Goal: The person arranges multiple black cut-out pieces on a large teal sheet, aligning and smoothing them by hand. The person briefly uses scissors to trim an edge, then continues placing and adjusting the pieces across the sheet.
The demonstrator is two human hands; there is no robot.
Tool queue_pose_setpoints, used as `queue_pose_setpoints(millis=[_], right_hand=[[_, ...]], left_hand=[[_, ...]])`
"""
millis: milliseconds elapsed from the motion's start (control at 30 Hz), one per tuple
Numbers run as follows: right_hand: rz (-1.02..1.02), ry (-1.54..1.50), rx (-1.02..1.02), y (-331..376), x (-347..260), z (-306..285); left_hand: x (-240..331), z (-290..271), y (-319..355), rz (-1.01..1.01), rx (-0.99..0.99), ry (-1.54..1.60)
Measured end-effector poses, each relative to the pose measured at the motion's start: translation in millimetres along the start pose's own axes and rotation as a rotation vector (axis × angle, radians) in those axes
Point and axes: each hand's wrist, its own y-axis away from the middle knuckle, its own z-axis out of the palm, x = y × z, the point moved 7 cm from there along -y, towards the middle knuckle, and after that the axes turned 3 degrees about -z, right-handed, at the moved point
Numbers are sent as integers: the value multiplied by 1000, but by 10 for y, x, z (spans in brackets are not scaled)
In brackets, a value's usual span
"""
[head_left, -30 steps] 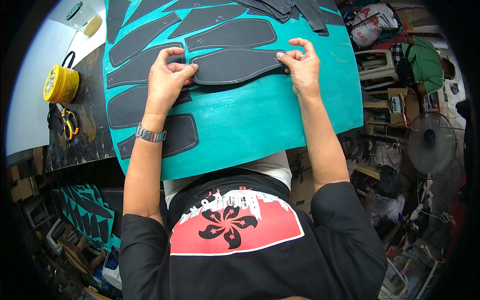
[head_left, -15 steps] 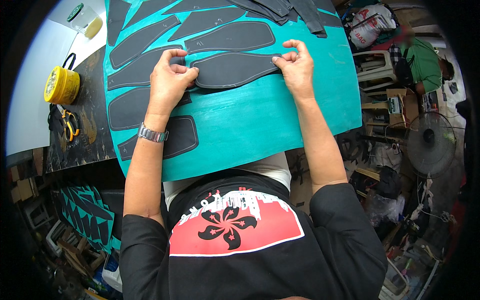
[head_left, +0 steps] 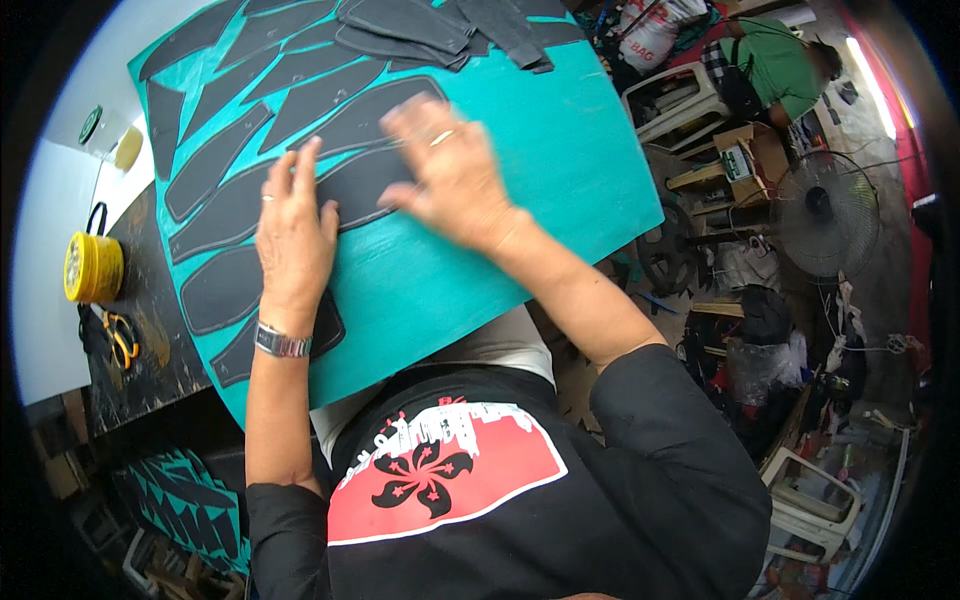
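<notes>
A black sole-shaped piece (head_left: 357, 185) with a pale line along its edge lies flat on the big green sheet (head_left: 540, 150). My left hand (head_left: 293, 240) is over its left end, fingers stretched out. Over the right end of the same piece is my right hand (head_left: 445, 180), its fingers spread and smeared by motion; whether it presses on the piece I cannot tell. Nothing shows in either hand. A similar black piece (head_left: 385, 105) sits just above it, partly hidden by my right fingers. To the left, more outlined pieces (head_left: 222, 285) lie on the sheet, partly behind my left hand and wrist.
Loose black pieces (head_left: 405, 25) are heaped at the sheet's far edge. On the dark tabletop (head_left: 165, 340) at left are a yellow tub (head_left: 95, 268) and orange-handled scissors (head_left: 122, 340). Beyond stands a jar (head_left: 110, 138). At right are a fan (head_left: 825, 205) and a person in green (head_left: 775, 65).
Both hands have let go of the piece's ends and opened. My right hand has moved left over the piece. The whole view has turned, so the sheet appears tilted and further left.
</notes>
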Motion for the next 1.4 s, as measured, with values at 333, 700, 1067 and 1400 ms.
queue_pose_setpoints(millis=[333, 700, 1067, 1400], right_hand=[[-22, 18, -514, 252, 661, 65], [62, 81, 92, -1465, 1434, 343], [177, -90, 67, -1781, 2013, 345], [233, -278, -16, -1644, 2210, 451]], left_hand=[[16, 100, 308, 156, -459, -108], [437, 597, -817, 274, -335, 81], [11, 1194, -1366, 234, -278, -39], [135, 1148, -1371, 256, -156, -112]])
